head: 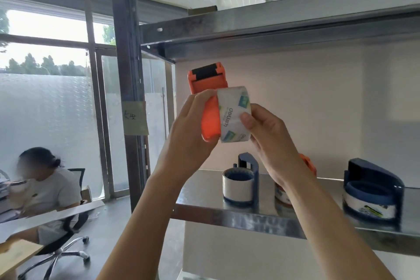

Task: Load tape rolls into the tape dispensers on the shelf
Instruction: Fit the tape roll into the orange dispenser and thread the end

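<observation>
Clear printed tape roll [234, 113] against orange dispenser [208, 85].

Both forearms are bare and rise from the lower edge of view, converging toward the orange dispenser [208, 88]. The left hand [191, 127] is left of and below the dispenser, back toward the camera, fingers curled round its body. The right hand [270, 141] is lower right of the dispenser and pinches the tape roll [234, 116], which touches the dispenser's right side. Its fingers behind the roll are hidden.
</observation>
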Motion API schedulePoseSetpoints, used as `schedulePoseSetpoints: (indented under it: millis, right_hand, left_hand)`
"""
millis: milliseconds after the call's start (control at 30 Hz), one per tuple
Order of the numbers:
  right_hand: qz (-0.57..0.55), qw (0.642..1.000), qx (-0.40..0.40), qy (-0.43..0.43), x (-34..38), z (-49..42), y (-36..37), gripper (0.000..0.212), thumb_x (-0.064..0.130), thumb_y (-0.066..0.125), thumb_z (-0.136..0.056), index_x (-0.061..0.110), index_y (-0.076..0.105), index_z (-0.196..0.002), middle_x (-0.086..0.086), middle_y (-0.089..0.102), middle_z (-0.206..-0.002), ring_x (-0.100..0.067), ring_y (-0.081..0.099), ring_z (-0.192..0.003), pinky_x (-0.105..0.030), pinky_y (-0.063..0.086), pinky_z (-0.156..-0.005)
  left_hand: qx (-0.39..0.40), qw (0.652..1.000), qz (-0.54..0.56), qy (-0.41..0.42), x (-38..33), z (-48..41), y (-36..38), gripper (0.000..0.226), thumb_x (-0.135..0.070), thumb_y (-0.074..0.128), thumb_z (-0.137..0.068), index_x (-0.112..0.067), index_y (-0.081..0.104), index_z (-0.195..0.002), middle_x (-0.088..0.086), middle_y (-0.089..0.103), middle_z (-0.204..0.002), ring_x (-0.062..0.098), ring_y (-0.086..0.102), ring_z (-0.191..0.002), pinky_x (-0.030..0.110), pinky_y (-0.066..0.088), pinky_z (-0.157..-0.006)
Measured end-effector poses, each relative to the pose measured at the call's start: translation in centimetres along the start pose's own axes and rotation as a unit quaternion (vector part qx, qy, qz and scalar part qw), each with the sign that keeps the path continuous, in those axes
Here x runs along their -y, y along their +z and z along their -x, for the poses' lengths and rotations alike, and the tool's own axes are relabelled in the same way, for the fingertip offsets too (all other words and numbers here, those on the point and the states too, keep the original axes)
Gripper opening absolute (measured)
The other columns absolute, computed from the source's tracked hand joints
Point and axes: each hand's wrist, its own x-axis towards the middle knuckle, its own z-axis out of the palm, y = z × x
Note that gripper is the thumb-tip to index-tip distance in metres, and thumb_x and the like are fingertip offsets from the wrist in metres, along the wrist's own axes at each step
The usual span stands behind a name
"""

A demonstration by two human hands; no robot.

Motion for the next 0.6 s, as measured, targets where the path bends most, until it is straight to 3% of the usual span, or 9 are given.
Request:
schedulePoseSetpoints:
  millis: [100,200,333,400,433,500,600]
  right_hand:
    - [0.005,0.998,0.051,0.024,0.4,0.2,-0.7,0.035,0.041,0.052,-0.087,0.023,0.055,-0.117,0.000,0.068,-0.113,-0.018,0.062,-0.107,-0.039,0.046,-0.097]
    - [-0.014,0.997,0.068,0.030,0.7,0.5,-1.1,0.029,0.034,0.050,-0.093,0.025,0.052,-0.120,0.001,0.067,-0.115,-0.017,0.060,-0.110,-0.041,0.044,-0.099]
    - [0.000,1.000,0.020,0.011,0.5,0.5,-0.8,0.027,0.032,0.049,-0.093,0.019,0.053,-0.115,-0.003,0.066,-0.111,-0.020,0.062,-0.105,-0.039,0.049,-0.094]
    - [-0.013,1.000,0.003,0.018,0.0,0.5,-0.7,0.017,0.023,0.046,-0.098,0.018,0.054,-0.113,-0.003,0.066,-0.109,-0.021,0.061,-0.105,-0.041,0.048,-0.095]
    - [-0.020,0.999,-0.001,0.024,-0.3,0.6,-0.8,0.015,0.020,0.045,-0.099,0.018,0.054,-0.110,-0.003,0.066,-0.109,-0.021,0.061,-0.105,-0.041,0.048,-0.095]
    - [-0.019,0.999,-0.006,0.032,-0.7,0.7,-1.1,0.014,0.019,0.045,-0.098,0.021,0.054,-0.110,-0.004,0.065,-0.114,-0.022,0.060,-0.108,-0.042,0.048,-0.097]
    - [-0.018,0.999,-0.008,0.031,-1.3,0.8,-1.2,0.021,0.030,0.050,-0.092,0.023,0.054,-0.111,-0.004,0.064,-0.116,-0.021,0.061,-0.110,-0.044,0.048,-0.097]
  left_hand:
    - [0.005,1.000,0.001,0.003,-0.4,-0.2,0.1,0.073,-0.014,0.080,-0.072,-0.028,0.036,-0.128,-0.006,0.048,-0.127,-0.007,0.039,-0.098,-0.004,0.039,-0.072]
    - [0.009,0.999,0.021,0.026,-0.7,-0.3,0.4,0.073,-0.011,0.079,-0.072,-0.032,0.032,-0.123,-0.005,0.047,-0.124,-0.004,0.041,-0.098,-0.003,0.040,-0.072]
    - [0.042,0.997,0.043,0.056,-0.9,-0.4,1.3,0.083,-0.005,0.078,-0.071,-0.028,0.027,-0.132,0.002,0.039,-0.137,-0.001,0.039,-0.114,-0.001,0.040,-0.083]
    - [0.067,0.992,0.089,0.054,-0.5,-0.6,1.5,0.087,-0.012,0.076,-0.070,-0.023,0.022,-0.138,-0.005,0.031,-0.140,-0.004,0.032,-0.124,0.015,0.042,-0.099]
    - [0.070,0.989,0.125,0.030,-0.3,-0.5,1.5,0.090,-0.020,0.075,-0.068,-0.023,0.020,-0.139,-0.011,0.027,-0.141,-0.004,0.027,-0.130,0.023,0.035,-0.109]
    - [0.045,0.961,0.255,-0.094,-0.2,0.0,1.4,0.084,-0.026,0.071,-0.067,-0.025,0.026,-0.138,-0.011,0.031,-0.143,0.002,0.029,-0.135,0.028,0.026,-0.114]
    - [0.016,0.893,0.381,-0.238,0.2,0.0,1.2,0.031,-0.018,0.065,-0.086,-0.010,0.058,-0.115,0.005,0.064,-0.114,0.018,0.061,-0.110,0.041,0.046,-0.103]
